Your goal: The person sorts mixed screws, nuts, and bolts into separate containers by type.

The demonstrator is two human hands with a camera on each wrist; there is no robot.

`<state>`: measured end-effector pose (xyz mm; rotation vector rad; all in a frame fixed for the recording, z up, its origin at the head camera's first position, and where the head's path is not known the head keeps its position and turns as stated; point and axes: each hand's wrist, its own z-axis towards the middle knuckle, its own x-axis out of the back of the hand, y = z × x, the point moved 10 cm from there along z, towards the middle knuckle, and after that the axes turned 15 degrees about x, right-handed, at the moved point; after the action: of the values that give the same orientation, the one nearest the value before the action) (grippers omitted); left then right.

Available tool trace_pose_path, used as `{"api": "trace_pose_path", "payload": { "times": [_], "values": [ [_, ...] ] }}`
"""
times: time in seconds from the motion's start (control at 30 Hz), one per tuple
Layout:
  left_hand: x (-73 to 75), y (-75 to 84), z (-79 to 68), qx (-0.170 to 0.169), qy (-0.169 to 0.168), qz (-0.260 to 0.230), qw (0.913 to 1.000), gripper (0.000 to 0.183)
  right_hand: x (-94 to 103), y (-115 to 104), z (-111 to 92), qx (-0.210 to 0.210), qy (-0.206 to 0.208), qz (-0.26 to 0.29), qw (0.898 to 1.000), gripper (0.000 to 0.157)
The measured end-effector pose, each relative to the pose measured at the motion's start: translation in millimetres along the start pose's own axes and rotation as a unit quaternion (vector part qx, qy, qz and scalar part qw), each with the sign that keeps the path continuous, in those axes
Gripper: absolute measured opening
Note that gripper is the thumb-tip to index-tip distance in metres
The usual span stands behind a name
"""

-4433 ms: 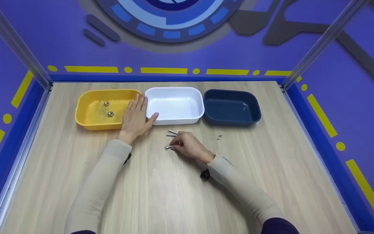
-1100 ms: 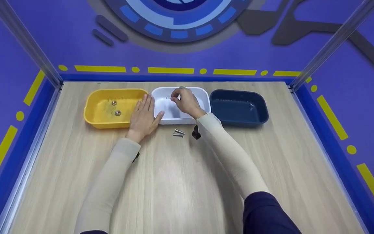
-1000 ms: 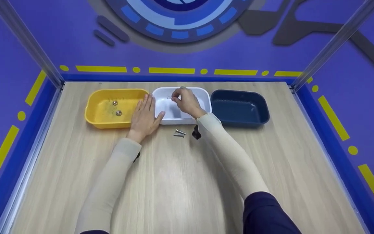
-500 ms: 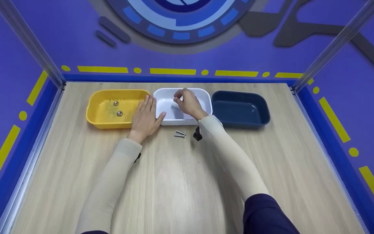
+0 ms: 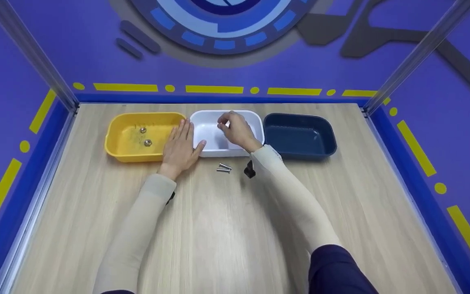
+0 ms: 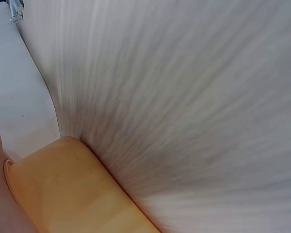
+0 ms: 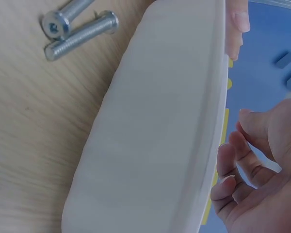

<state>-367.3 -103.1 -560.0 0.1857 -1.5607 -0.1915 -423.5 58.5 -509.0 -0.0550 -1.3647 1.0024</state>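
My left hand [image 5: 179, 149] lies flat, fingers straight, over the adjoining rims of the yellow tray [image 5: 127, 153] and the white tray [image 5: 222, 153]. Over the white tray's inside hovers my right hand [image 5: 237, 130], loosely bent. The right wrist view shows its thumb apart from the fingers [image 7: 235, 155] and nothing between them. Two silver bolts [image 5: 224, 168] lie side by side on the table just in front of the white tray; up close one bolt [image 7: 82, 38] shows its thread. Part of the white tray's floor is hidden behind my right hand.
Two metal nuts [image 5: 147, 143] sit inside the yellow tray. A dark blue tray [image 5: 300, 141] stands against the white tray's right side. Behind the row rises a blue patterned wall [image 5: 218, 73], and metal-framed side panels flank the wooden table [image 5: 202, 237].
Earlier my right hand lifted a bolt from the table and brought it over the white tray. That bolt has left its fingertips, which have parted. My left hand stays put.
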Motion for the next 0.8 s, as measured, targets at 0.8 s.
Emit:
{"api": "trace_pose_path", "payload": {
  "times": [0.8],
  "values": [
    [-1.2, -0.2, -1.2, 0.004, -0.007, -0.001, 1.0000, 0.088, 16.2, -32.3, -52.1, 0.095, 0.025, 0.046, 0.994, 0.016]
  ]
}}
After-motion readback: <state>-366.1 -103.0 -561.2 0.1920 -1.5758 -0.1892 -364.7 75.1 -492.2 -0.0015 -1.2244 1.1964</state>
